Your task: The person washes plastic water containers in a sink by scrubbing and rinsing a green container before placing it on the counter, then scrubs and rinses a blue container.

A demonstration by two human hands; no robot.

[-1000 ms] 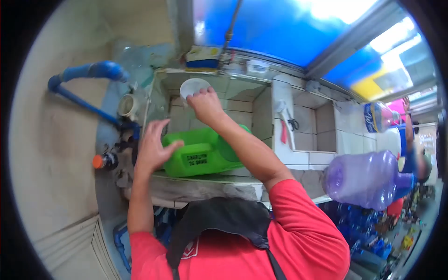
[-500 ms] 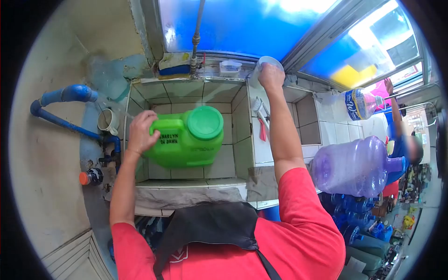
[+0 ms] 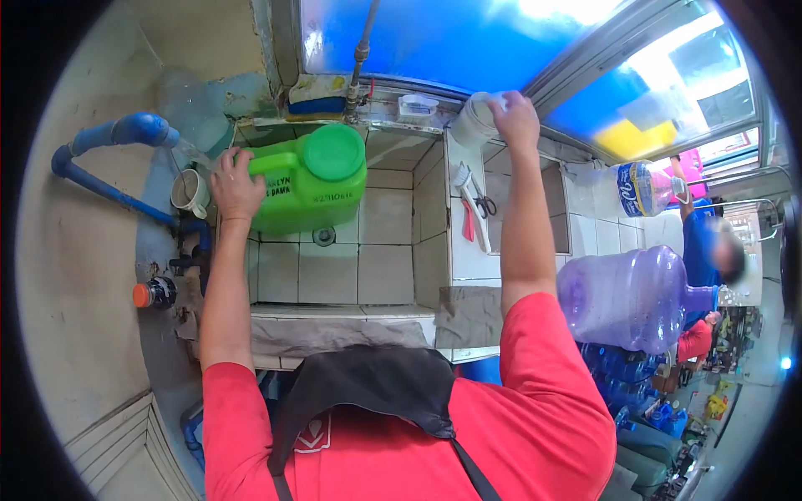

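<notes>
Left hand (image 3: 236,185) clamped on green jug (image 3: 313,185) at tiled sink (image 3: 386,267), right hand (image 3: 520,125) gripping white tub (image 3: 474,121), scissors (image 3: 484,205) and brush (image 3: 464,176) nearby.

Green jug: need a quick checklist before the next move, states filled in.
1. Left hand at the jug: ok. The left hand is at the handle end of the green jug; firmness of grip cannot be told.
2. Lid in place: ok. The green lid covers the top; tightness cannot be told.
3. Right hand free for the jug: not ok. The right hand is at the white container by the window.
4. Drain uncovered: ok. The drain shows beside the jug.
5. Brush out of the jug's basin: ok. The brush lies on the ledge.
6. Jug resting on the basin floor: cannot tell.
</notes>
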